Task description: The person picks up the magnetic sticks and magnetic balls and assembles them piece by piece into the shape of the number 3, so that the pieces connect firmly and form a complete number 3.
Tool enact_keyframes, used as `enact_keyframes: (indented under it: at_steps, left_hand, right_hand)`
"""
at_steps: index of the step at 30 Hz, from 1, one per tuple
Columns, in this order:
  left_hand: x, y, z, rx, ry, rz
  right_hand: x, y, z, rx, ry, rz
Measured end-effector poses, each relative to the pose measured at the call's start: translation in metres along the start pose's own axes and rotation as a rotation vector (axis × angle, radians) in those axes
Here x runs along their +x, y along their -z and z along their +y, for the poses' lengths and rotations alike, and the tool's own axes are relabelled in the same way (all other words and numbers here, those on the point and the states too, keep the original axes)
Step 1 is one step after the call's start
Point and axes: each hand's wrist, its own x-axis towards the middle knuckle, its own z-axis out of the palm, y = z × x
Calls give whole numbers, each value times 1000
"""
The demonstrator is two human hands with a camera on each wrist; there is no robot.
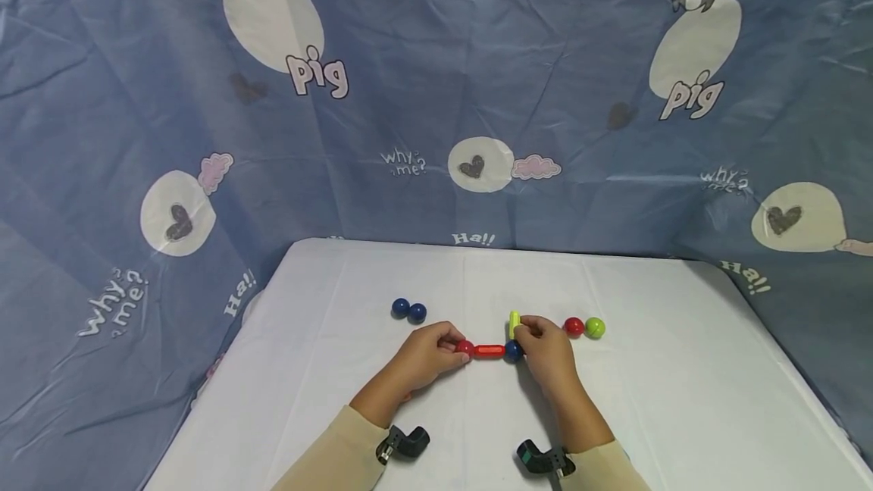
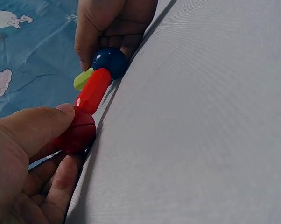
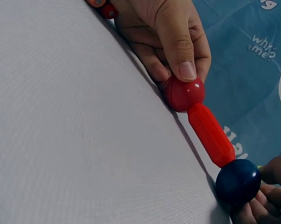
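My left hand (image 1: 426,354) pinches a red ball (image 2: 77,133) between thumb and fingers. From that ball a red rod (image 1: 489,351) runs across to a dark blue ball (image 3: 238,182), the three joined in a line just at the tabletop. My right hand (image 1: 549,354) pinches a yellow-green rod (image 1: 514,322) beside the blue ball. In the head view this rod points away from me, at a right angle to the red one. Fingers cover its near end, so whether it touches the blue ball cannot be told.
Two dark blue balls (image 1: 409,311) lie together at the back left of the white table (image 1: 655,400). To the right of my right hand sit a red ball (image 1: 574,326) and a green ball (image 1: 595,327). Small orange and red pieces (image 3: 109,10) show beyond my left hand.
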Motion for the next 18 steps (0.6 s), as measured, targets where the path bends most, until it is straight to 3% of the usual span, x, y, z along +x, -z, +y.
enact_keyframes:
  at_steps: [18]
  left_hand:
    - [0, 0, 7, 27, 20, -11]
  right_hand:
    - [1, 0, 5, 14, 1, -31]
